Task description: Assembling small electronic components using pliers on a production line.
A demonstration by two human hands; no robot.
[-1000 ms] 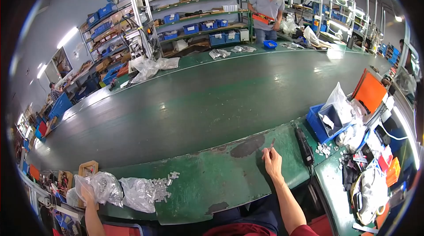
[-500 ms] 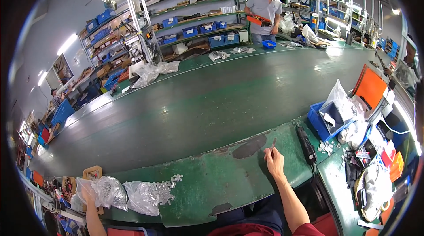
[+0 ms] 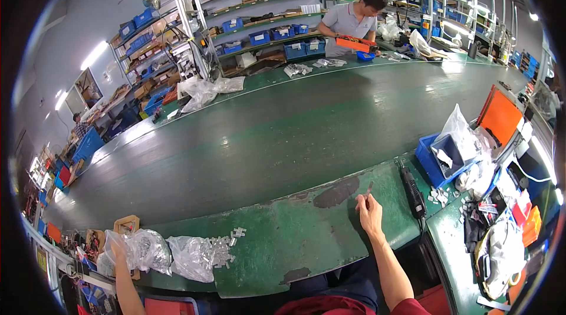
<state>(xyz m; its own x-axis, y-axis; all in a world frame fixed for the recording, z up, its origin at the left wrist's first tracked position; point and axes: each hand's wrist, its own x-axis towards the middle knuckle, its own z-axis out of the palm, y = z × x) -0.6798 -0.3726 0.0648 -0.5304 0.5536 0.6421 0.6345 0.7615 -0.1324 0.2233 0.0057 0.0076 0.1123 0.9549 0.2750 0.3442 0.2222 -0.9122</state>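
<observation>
Green bench beside a long dark belt: right hand pinching a thin strip, left hand at a clear bag

Clock directions are taken from the middle of the view. At between four and five o'clock, the right hand is above the bench, thumb and forefinger together on the small, dull brownish strip. Its long axis runs away from the person, the free tip pointing to twelve o'clock with a slight lean toward one.

At eight o'clock the left hand is at the clear bag, near a wooden frame; plastic blurs its fingers, so whether they are apart or clamped cannot be told. Next to it stands a bulging bag with silvery contents. Toward seven o'clock lies another bag, its mouth toward three o'clock, with small metal pieces spread beside it.

Near four o'clock a black power tool lies along an eleven-to-five line. Beyond it, between three and four, a blue bin holds a tilted grey bin with something white in it, and clear plastic rises alongside.

At one o'clock a co-worker holds an orange tray near a small blue bin.
</observation>
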